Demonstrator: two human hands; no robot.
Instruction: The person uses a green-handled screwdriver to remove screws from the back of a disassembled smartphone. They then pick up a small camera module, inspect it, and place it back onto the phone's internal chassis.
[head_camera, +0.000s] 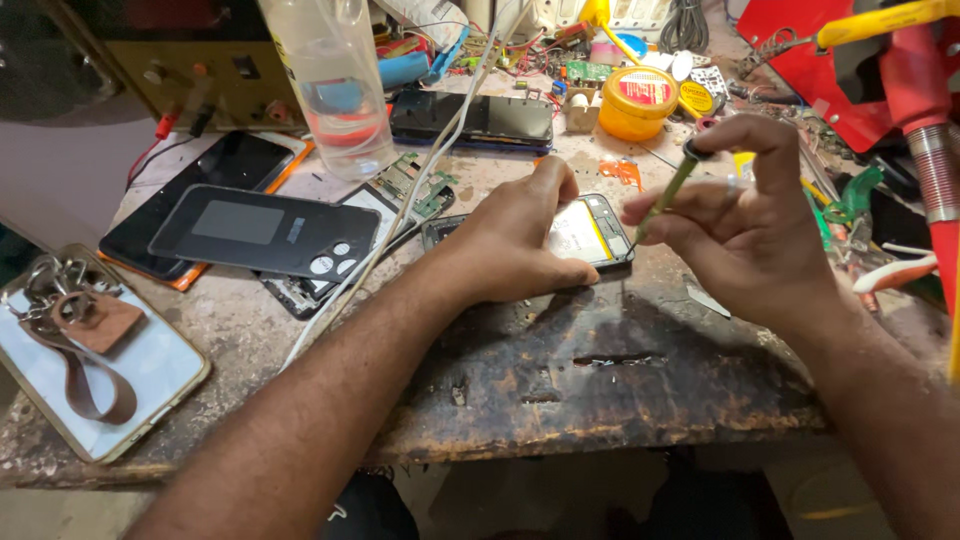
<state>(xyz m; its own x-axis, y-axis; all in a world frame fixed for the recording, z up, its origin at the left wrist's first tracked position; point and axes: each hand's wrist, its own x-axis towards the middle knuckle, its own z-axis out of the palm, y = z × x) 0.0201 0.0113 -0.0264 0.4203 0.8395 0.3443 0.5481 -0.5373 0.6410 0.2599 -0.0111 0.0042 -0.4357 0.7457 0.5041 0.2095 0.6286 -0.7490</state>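
Left hand (515, 245) pressed flat on opened phone (590, 232), pinning it to bench (600, 370); right hand (745, 215) pinches screwdriver (665, 195), tip at phone's right edge; screw-work step, needs steady vertical tip

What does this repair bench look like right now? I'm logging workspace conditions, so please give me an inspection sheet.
Surface: worn, stained workbench, edge chipped.
Job's things: opened phone lying flat; thin screwdriver with its tip at the phone's right end.
Clutter: dark back cover, black phone, clear plastic bottle, yellow tin, phone with keys and leather strap, red tool.
Grippers: left hand presses on the opened phone; right hand holds the screwdriver.
Cables: white cable crossing the bench diagonally.
Surroundings: boxy bench instrument at the back left.
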